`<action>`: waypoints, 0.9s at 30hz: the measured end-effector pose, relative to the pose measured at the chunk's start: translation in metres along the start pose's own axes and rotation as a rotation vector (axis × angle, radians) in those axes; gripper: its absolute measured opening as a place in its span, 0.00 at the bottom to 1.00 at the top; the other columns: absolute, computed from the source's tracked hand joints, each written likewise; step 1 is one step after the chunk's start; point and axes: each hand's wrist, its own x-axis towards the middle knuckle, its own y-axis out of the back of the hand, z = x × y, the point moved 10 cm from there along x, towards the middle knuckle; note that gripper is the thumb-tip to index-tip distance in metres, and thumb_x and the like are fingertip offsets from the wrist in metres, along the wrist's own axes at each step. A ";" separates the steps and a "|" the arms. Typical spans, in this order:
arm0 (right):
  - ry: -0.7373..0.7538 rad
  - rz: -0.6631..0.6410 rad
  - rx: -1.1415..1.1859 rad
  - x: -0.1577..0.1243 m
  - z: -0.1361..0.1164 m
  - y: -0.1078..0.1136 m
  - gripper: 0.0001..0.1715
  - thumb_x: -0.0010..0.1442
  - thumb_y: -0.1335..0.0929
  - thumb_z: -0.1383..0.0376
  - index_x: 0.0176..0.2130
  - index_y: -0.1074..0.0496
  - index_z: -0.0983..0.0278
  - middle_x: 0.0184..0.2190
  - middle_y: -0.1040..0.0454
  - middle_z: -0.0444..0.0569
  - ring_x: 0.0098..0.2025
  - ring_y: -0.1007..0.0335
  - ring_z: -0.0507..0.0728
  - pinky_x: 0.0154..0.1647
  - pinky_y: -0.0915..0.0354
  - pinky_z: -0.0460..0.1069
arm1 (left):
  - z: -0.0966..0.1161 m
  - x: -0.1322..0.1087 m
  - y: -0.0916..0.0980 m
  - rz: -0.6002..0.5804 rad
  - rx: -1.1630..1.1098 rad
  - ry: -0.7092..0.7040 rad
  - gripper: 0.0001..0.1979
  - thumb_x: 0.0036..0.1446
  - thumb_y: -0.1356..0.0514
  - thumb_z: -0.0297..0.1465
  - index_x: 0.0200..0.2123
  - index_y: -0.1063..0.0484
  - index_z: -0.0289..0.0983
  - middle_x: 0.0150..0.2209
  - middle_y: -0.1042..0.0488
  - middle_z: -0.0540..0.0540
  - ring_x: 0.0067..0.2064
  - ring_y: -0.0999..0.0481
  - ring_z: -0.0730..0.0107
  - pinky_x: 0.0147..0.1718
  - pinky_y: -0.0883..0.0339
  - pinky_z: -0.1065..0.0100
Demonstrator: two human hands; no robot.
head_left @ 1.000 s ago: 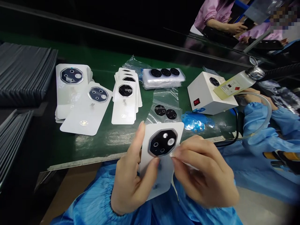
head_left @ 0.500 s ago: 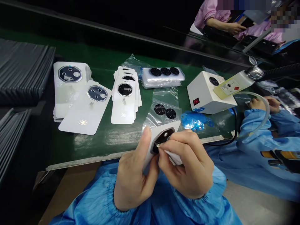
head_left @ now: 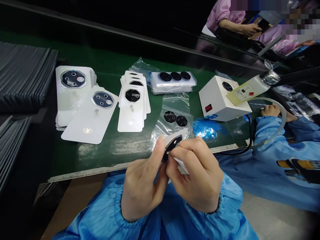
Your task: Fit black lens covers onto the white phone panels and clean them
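My left hand [head_left: 142,188] grips a white phone back cover [head_left: 183,134] at its edges, tilted above the table's front edge. A dark camera lens plate [head_left: 172,146] sits near the cover's upper end. Over this plate my right hand [head_left: 200,178] is closed, thumb and index finger pinched at its lower part; what lies between the fingertips is too small to make out. Just beyond my hands is a clear plastic bag [head_left: 160,128] with two black octagonal lens plates [head_left: 181,121] on it. Several white back covers [head_left: 131,116] lie overlapped in a fanned stack.
More covers [head_left: 85,123] are stacked at left, beside racks of dark sheets [head_left: 22,76]. Bagged lens plates [head_left: 172,87] lie at the back. A white box [head_left: 215,96] carries a bottle [head_left: 246,90]; blue film pieces [head_left: 206,129] lie near it. A co-worker's blue sleeve [head_left: 268,133] is at right.
The held cover has tilted further, so its face shows more edge-on. My right hand has shifted slightly left with the fingers still pinched at the lens plate.
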 end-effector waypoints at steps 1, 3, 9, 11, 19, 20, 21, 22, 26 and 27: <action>0.000 0.003 -0.011 0.000 0.000 0.000 0.10 0.52 0.35 0.79 0.31 0.34 0.65 0.28 0.33 0.47 0.31 0.38 0.52 0.29 0.36 0.50 | 0.000 0.000 0.000 -0.004 -0.001 0.001 0.41 0.55 0.47 0.20 0.66 0.64 0.43 0.27 0.23 0.52 0.19 0.30 0.72 0.20 0.35 0.71; -0.002 0.012 -0.024 0.000 -0.001 0.001 0.10 0.52 0.36 0.79 0.31 0.34 0.64 0.28 0.34 0.46 0.31 0.38 0.52 0.29 0.37 0.50 | -0.001 0.000 -0.002 -0.021 -0.044 0.024 0.40 0.56 0.46 0.21 0.66 0.63 0.45 0.26 0.23 0.53 0.18 0.30 0.72 0.19 0.36 0.71; -0.003 0.046 0.030 0.002 -0.002 0.022 0.12 0.50 0.33 0.78 0.33 0.35 0.63 0.28 0.34 0.45 0.29 0.38 0.52 0.28 0.37 0.50 | -0.020 -0.007 0.000 -0.016 -0.368 0.354 0.32 0.59 0.46 0.28 0.64 0.52 0.48 0.28 0.22 0.52 0.22 0.26 0.68 0.20 0.32 0.70; 0.000 0.029 0.078 0.003 -0.001 0.029 0.13 0.49 0.33 0.77 0.34 0.35 0.63 0.28 0.35 0.45 0.28 0.39 0.52 0.26 0.37 0.50 | -0.020 -0.008 -0.002 -0.051 -0.476 0.414 0.32 0.59 0.45 0.28 0.64 0.51 0.50 0.19 0.28 0.56 0.15 0.34 0.73 0.12 0.41 0.73; 0.008 0.021 0.137 0.001 -0.001 0.034 0.14 0.50 0.33 0.77 0.36 0.35 0.62 0.28 0.37 0.45 0.27 0.40 0.51 0.24 0.36 0.51 | -0.020 -0.007 -0.005 -0.043 -0.700 0.468 0.33 0.58 0.45 0.26 0.63 0.51 0.55 0.19 0.27 0.57 0.14 0.34 0.77 0.10 0.44 0.77; -0.006 0.047 0.138 0.000 0.000 0.035 0.13 0.51 0.33 0.77 0.35 0.35 0.62 0.28 0.37 0.45 0.27 0.40 0.51 0.24 0.36 0.51 | -0.020 -0.007 -0.005 -0.039 -0.708 0.476 0.33 0.58 0.45 0.26 0.63 0.51 0.56 0.20 0.26 0.56 0.15 0.33 0.77 0.10 0.43 0.77; -0.023 0.075 0.139 -0.001 0.001 0.036 0.13 0.51 0.34 0.77 0.35 0.35 0.62 0.27 0.38 0.45 0.27 0.40 0.51 0.24 0.37 0.51 | -0.020 -0.007 -0.004 -0.037 -0.711 0.482 0.33 0.58 0.45 0.26 0.63 0.51 0.55 0.20 0.26 0.56 0.15 0.33 0.77 0.10 0.43 0.77; -0.036 0.098 0.142 -0.002 0.002 0.037 0.12 0.52 0.34 0.77 0.35 0.35 0.62 0.27 0.38 0.45 0.27 0.40 0.51 0.24 0.37 0.51 | -0.020 -0.007 -0.004 -0.038 -0.708 0.483 0.33 0.58 0.45 0.26 0.63 0.51 0.55 0.20 0.26 0.56 0.14 0.33 0.77 0.10 0.43 0.77; -0.027 0.054 0.122 -0.001 0.000 0.033 0.12 0.52 0.34 0.77 0.35 0.34 0.62 0.27 0.37 0.46 0.28 0.39 0.51 0.26 0.36 0.50 | -0.018 -0.005 -0.003 -0.077 -0.646 0.440 0.34 0.59 0.45 0.26 0.63 0.53 0.55 0.19 0.27 0.57 0.15 0.32 0.76 0.11 0.41 0.77; -0.018 0.036 0.107 0.000 -0.001 0.032 0.12 0.52 0.34 0.77 0.35 0.34 0.63 0.27 0.36 0.46 0.29 0.38 0.51 0.27 0.36 0.50 | -0.017 -0.005 -0.003 -0.089 -0.621 0.420 0.34 0.59 0.46 0.26 0.64 0.54 0.55 0.20 0.27 0.57 0.15 0.32 0.76 0.12 0.39 0.76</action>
